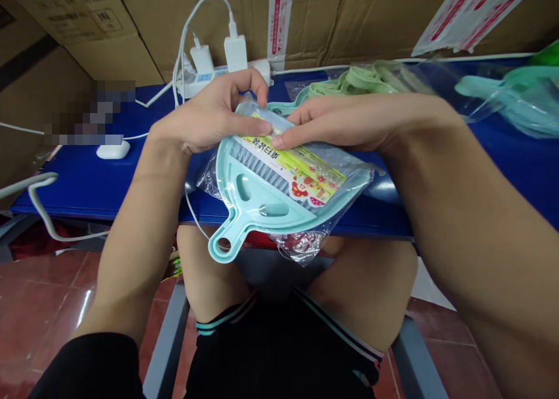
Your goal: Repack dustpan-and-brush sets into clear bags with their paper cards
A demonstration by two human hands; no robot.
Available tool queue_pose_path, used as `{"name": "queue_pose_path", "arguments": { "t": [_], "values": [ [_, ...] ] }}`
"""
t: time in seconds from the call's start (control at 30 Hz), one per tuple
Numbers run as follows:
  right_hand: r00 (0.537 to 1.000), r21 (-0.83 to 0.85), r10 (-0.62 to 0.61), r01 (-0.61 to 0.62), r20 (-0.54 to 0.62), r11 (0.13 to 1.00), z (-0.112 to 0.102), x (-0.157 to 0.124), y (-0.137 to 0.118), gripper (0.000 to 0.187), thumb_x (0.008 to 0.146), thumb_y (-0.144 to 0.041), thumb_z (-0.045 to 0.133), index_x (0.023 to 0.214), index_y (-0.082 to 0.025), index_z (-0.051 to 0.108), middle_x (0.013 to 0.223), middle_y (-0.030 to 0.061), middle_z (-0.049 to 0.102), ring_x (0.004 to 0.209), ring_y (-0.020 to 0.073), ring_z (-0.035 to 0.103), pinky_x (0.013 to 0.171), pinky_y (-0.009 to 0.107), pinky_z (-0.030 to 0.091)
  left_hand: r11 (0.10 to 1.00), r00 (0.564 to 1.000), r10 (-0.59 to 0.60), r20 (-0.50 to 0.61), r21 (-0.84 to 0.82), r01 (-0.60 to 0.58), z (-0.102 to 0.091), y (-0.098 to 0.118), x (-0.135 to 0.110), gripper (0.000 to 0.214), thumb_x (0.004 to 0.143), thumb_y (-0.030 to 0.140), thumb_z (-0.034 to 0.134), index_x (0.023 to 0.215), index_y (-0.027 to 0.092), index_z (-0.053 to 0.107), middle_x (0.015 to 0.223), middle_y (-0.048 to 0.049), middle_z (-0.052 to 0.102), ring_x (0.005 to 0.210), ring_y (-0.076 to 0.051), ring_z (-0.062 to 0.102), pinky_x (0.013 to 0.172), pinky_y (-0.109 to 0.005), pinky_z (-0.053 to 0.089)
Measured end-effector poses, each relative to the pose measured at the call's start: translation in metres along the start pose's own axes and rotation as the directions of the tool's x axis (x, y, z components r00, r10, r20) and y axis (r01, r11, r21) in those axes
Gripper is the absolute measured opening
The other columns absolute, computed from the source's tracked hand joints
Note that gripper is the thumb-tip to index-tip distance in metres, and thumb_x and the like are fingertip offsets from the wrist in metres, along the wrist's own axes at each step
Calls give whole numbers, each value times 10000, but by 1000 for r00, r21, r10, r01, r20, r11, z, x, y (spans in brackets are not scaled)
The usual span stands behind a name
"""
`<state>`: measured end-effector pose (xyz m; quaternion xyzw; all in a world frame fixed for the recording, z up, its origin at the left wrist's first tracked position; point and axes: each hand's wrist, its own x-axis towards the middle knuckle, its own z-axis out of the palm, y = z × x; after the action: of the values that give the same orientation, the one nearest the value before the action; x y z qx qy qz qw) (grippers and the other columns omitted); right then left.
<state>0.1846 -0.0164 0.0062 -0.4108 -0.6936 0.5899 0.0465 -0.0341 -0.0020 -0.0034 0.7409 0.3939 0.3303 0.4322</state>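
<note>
Blue table (87,186): white power strip (216,73) behind left hand (213,110); green bundle (362,80) beyond right hand (340,119).
Dustpan-and-brush set (279,186): overhangs table edge; smooth mint plastic, grey bristles (257,165), crinkled clear wrap (303,244).
Grip: both hands pinch wrapped upper part.

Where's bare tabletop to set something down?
Blue tabletop, left: patch in front of the white case, up to the left forearm. Right: strip between right forearm and bagged teal item.
Crowded: centre, around the bagged dustpan set; back edge, with power strip and bagged green item.
</note>
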Motion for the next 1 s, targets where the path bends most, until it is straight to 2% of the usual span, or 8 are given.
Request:
{"name": "queue_pose_path", "arguments": {
  "t": [0.07,0.17,0.5,0.57,0.63,0.73,0.9,1.0],
  "values": [
    [1000,-23,-8,8,-10,1000,0,3,2,228,1007,-289,682,1010,-61,698,764,21,671,814,83,705,846,178,635,1000,1000,6,21,-7,-5,-3,-3,0,361,650,185,956,810,216,635,748,34,526,664,-87,463,596,-249,346],
    [999,-32,-28,27,-20,999,-1,4,3,234,1002,-296,694,1075,-74,699,844,28,709,933,103,731,928,202,643,1000,999,22,30,-18,-22,-7,-6,-1,386,637,235,965,846,226,641,722,28,535,631,-91,466,564,-260,352],
    [997,-51,-56,58,53,997,-7,5,11,364,986,-356,719,1238,-96,686,1078,35,748,1115,109,718,1002,193,625,998,1000,8,-1,-64,-8,-14,-2,-6,469,590,262,1012,837,228,615,715,38,584,609,-75,565,523,-236,447],
    [997,-75,-57,61,52,995,-9,5,13,365,997,-372,706,1226,-88,687,1049,27,741,1039,79,711,943,162,610,998,1000,-6,-29,-70,4,-16,-2,-8,479,584,262,1012,834,228,605,688,44,588,577,-72,555,498,-232,435],
    [998,-106,-50,54,37,993,-13,4,16,365,982,-421,727,1166,-107,698,964,8,724,876,45,683,773,116,568,995,999,-15,-46,-95,11,-17,-2,-8,478,577,257,1002,827,231,596,637,52,592,530,-72,532,460,-227,411],
    [998,-126,-53,56,29,990,-17,4,21,381,924,-487,787,1113,-168,701,866,-24,687,662,17,575,535,113,425,990,998,-17,-58,-140,9,-17,-1,-9,436,573,222,963,815,227,601,594,64,604,486,-68,520,420,-206,400],
    [991,-121,-101,111,88,986,-20,2,22,415,892,-482,823,1174,-206,695,888,-29,683,633,5,537,491,120,368,985,998,-33,-56,-169,23,-20,-3,-9,408,586,186,910,832,239,589,604,92,624,488,-74,565,444,-184,446],
    [994,-127,-52,64,94,990,-21,0,21,409,926,-496,781,1155,-176,669,832,-25,642,597,6,490,478,139,346,977,994,-16,-108,-215,-8,-24,-9,-10,440,555,202,949,838,238,614,645,83,644,505,-66,562,456,-182,465]
  ]
}}
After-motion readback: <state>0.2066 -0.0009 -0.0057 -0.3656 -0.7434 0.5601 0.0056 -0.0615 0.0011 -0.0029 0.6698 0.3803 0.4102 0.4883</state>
